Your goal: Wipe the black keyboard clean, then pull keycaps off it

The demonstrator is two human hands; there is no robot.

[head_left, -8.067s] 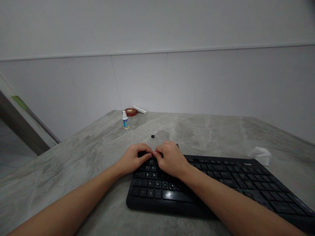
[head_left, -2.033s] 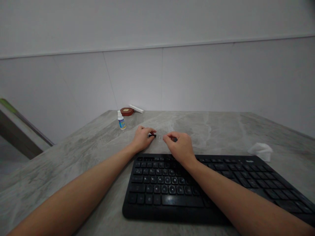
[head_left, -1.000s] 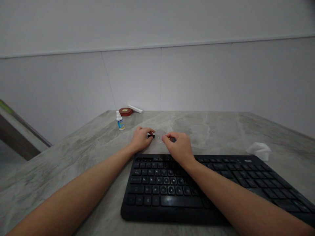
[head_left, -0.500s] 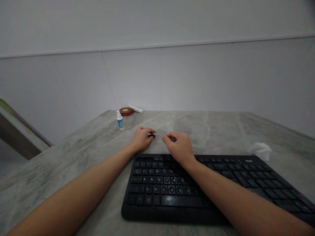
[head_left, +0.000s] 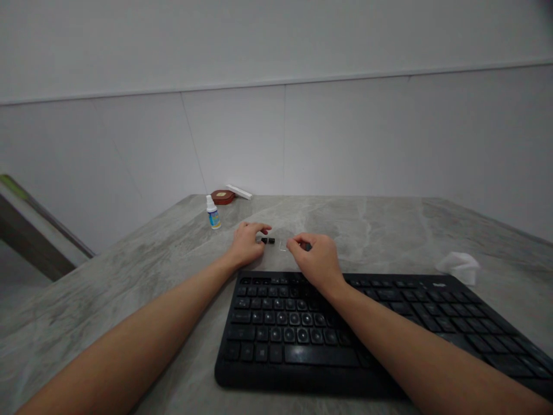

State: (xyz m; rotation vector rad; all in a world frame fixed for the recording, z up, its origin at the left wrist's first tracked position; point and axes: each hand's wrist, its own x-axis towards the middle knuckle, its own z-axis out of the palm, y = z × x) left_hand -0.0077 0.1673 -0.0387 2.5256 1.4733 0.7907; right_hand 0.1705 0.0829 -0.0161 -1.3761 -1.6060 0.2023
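In the head view, your left hand [head_left: 247,245] rests on the grey marbled stone worktop [head_left: 129,276] just beyond the black computer keyboard [head_left: 371,328], fingers [head_left: 261,227] loosely spread and holding nothing. Two small black keycaps [head_left: 268,240] lie just beside those fingertips. Your right hand [head_left: 317,262] is curled with fingers narrow; whether it grips the small dark piece [head_left: 306,246] is unclear. A small clear plastic piece [head_left: 282,246] lies between your hands.

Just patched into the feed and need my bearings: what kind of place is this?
Probably a plain indoor work table: a grey marble-look tabletop against white wall panels, a black keyboard and a small dropper bottle.
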